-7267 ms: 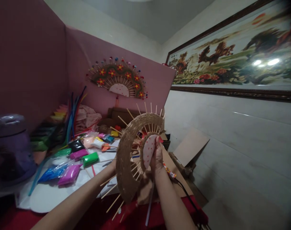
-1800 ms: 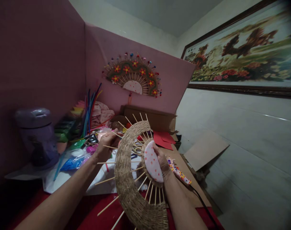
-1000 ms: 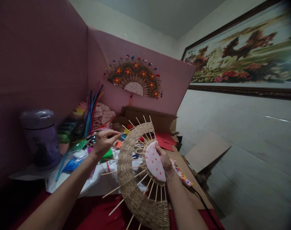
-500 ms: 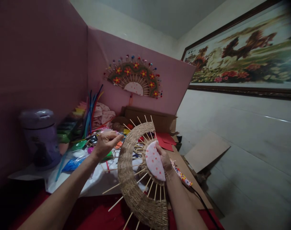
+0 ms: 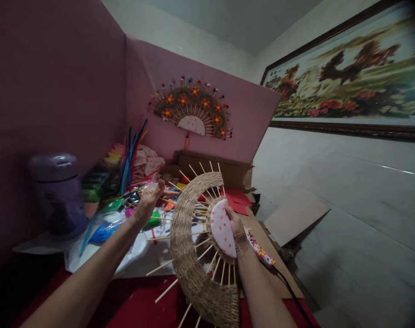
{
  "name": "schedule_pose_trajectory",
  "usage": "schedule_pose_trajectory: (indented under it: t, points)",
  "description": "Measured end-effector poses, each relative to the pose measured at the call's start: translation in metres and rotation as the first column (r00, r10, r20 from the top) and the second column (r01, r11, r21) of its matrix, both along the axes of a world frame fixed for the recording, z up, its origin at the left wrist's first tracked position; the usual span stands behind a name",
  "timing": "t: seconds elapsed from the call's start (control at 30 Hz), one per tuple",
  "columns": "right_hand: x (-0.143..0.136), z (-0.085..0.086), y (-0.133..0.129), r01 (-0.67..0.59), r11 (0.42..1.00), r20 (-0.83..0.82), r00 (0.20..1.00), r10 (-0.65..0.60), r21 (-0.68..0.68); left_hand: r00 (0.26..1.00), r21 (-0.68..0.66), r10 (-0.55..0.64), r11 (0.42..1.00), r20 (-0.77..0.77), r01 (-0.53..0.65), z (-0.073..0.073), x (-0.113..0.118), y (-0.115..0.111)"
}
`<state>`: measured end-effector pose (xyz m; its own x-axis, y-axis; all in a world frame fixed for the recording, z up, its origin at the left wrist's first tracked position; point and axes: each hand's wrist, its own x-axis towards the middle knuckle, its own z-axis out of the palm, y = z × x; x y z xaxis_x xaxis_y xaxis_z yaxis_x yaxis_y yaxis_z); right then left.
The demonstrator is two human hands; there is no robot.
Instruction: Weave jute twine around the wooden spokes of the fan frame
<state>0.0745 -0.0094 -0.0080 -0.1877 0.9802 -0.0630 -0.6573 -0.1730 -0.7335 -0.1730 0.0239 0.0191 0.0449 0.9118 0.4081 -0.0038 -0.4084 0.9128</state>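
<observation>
Room: pale tiled wall point(image 5: 350, 196); pink panels point(image 5: 244, 118) behind the surface point(image 5: 142, 298), which is red-covered, partly under white sheeting point(image 5: 125, 266).
Framed picture point(image 5: 357, 77): horses and flowers; marks at upper left, too small to read.
Woven fan point(image 5: 181, 237): half-ring, tilted, held above the surface.
Decorated fan point(image 5: 193, 102): orange flowers, on panel.
Flask point(image 5: 62, 205): purple, lidded, upright.
Right grip point(image 5: 236, 228): closed on the woven fan's spotted half-disc point(image 5: 222, 230), thumb over its face.
Left grip point(image 5: 151, 200): thumb and fingers parted, nothing visibly held, beside the fan's outer sticks point(image 5: 159, 268); contact cannot be told.
Blue packet point(image 5: 106, 231): on the sheeting.
</observation>
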Motion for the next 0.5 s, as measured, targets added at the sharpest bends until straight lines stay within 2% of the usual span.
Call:
schedule_pose_trajectory:
  t: [0.2, 0.5]
  points:
    - [-0.0007, 0.0003, -0.0013, -0.037, 0.999, -0.047, 0.998, 0.036, -0.025, 0.988, -0.041, -0.125, 0.991, 0.089, 0.129, -0.0031, 0.0022, 0.0034]
    - [-0.0012, -0.0004, -0.0003, 0.024, 0.999, -0.074, 0.997, -0.026, -0.026, 0.970, -0.042, -0.164, 0.984, 0.180, 0.174, -0.0010, 0.0046, 0.0013]
